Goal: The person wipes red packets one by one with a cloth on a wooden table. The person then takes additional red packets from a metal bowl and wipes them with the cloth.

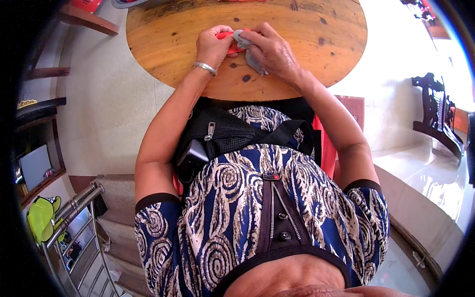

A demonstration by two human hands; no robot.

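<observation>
Over the wooden table, my left hand has its fingers closed on a small red object, whose kind I cannot make out because both hands cover much of it. A silver bracelet circles that wrist. My right hand grips a crumpled grey cloth between thumb and fingers. One end of the cloth hangs down toward the tabletop, and its bunched part touches the red object between my hands.
The oval wooden table has a rounded near edge close to my lap. A black bag rests at my waist. Left are a metal railing and steps; a carved dark chair stands right.
</observation>
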